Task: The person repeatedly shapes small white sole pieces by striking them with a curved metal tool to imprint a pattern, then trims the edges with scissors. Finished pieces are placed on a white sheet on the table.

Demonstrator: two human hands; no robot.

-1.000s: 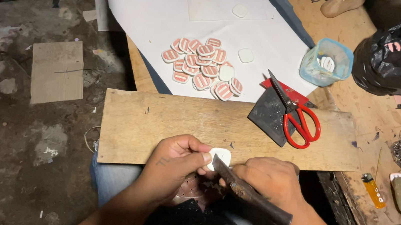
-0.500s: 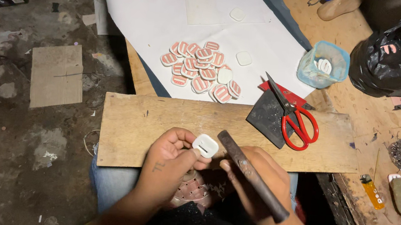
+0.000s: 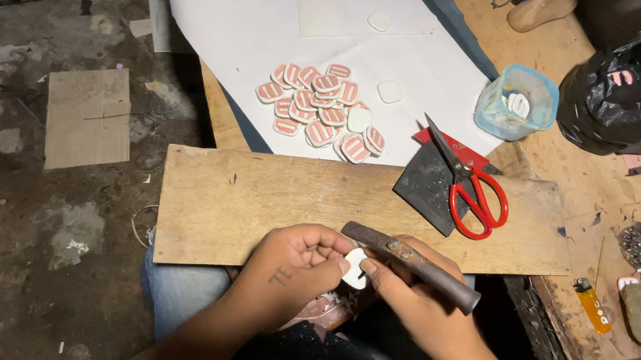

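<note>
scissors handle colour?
Red handles on the scissors, clearest in the head view.

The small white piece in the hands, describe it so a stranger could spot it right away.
Find the long wooden plank lying across the person's lap. At its near edge the left hand and right hand meet, and the small white piece sits pinched between their fingertips, under a rusty metal tool. Unlike the pink-striped pieces piled on the white paper, it looks plain white.

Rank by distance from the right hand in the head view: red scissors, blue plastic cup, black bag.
From the right hand:
1. Red scissors, on the plank, just up and right.
2. Blue plastic cup, farther up on the bench.
3. Black bag, top right corner.
</note>
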